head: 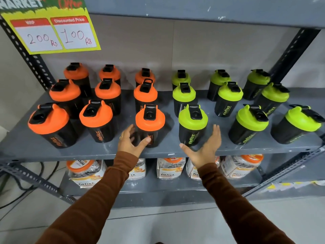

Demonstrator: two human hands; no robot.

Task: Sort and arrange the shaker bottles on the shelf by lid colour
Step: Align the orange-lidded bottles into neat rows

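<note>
Several black shaker bottles stand on the grey shelf (pixel 109 149). Those with orange lids fill the left half in rows, those with green lids fill the right half. The front orange-lid bottle (pixel 150 118) and the front green-lid bottle (pixel 193 120) stand side by side at the middle. My left hand (pixel 130 140) is spread beside the orange-lid bottle's base, thumb in front of it, not gripping. My right hand (pixel 205 147) is open just right of the green-lid bottle's base, palm toward it, holding nothing.
A yellow price sign (pixel 52 30) hangs at the upper left. Perforated steel uprights (pixel 292 55) frame the rack. The lower shelf (pixel 158 186) holds several clear jars with orange lids (pixel 84 169). Cables lie on the floor at the left.
</note>
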